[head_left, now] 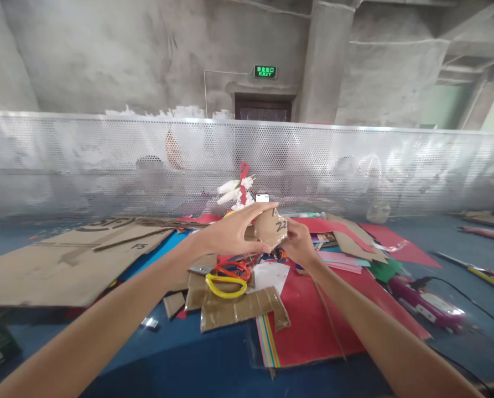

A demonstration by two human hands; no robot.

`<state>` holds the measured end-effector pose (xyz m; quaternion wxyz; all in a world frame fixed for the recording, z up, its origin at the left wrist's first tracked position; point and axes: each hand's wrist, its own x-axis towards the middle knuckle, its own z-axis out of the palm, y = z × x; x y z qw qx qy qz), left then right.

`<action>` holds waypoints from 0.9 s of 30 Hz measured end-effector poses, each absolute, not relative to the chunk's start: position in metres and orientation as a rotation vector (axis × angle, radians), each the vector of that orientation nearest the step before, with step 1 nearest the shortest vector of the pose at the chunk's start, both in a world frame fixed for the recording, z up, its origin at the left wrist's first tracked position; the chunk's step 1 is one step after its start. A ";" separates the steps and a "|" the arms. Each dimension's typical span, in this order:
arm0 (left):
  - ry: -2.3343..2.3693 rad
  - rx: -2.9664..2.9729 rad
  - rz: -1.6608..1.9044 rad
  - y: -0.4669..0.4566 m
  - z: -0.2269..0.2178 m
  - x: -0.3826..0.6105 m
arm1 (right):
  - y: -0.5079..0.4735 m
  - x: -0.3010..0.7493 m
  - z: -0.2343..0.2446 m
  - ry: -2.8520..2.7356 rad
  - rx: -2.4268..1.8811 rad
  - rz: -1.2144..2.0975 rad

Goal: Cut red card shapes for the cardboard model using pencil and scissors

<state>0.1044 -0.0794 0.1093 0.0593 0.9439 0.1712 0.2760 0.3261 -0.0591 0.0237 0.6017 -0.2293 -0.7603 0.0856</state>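
Observation:
Both my hands hold a small brown cardboard piece [273,226] with black marks on it, raised above the blue table [188,365]. My left hand [234,231] pinches its top and left edge with thumb and fingers. My right hand [299,243] grips its lower right side, fingers closed behind it. Below the hands lie yellow-handled scissors [225,286], red-handled scissors [232,270] and a taped cardboard strip [242,308]. A red paper sheet [313,320] lies under my right forearm.
A large flat cardboard sheet [68,260] lies at the left. Coloured paper sheets [354,249] are piled at the right, with a purple glue gun [427,303] and its cord. A white-and-red craft figure [240,193] stands by the perforated metal screen [105,160].

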 end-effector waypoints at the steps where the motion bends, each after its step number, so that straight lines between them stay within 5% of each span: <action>1: 0.524 2.857 0.845 -0.080 0.109 0.105 | -0.059 0.326 0.024 -1.758 -0.530 0.206; 27: 0.478 3.037 0.817 -0.070 0.112 0.097 | -0.061 0.323 0.029 -1.756 -0.585 0.286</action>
